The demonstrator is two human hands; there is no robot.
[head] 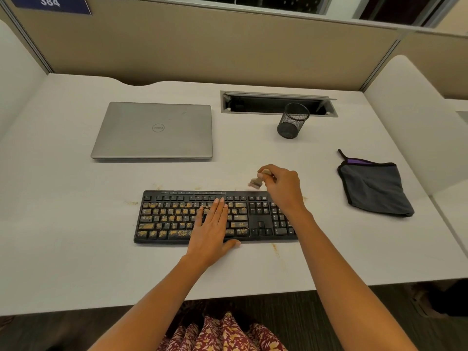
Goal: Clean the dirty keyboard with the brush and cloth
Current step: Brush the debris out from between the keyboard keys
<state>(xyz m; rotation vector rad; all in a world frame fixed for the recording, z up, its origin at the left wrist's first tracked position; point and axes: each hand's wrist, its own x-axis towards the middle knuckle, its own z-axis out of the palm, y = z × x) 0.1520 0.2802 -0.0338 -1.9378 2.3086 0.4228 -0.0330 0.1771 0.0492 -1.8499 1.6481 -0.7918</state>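
Left hand flat, fingers straight — steadying keyboard; right hand pinches brush beyond its far edge; cloth waits aside.

Soft even light, bowed edges

We are in an office cubicle: beige partitions, numbered sign, white worktop, laptop, pen cup.

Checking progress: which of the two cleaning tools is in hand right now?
The brush, held by the right hand just beyond the keyboard. The grey cloth lies apart on the desk, to the right.
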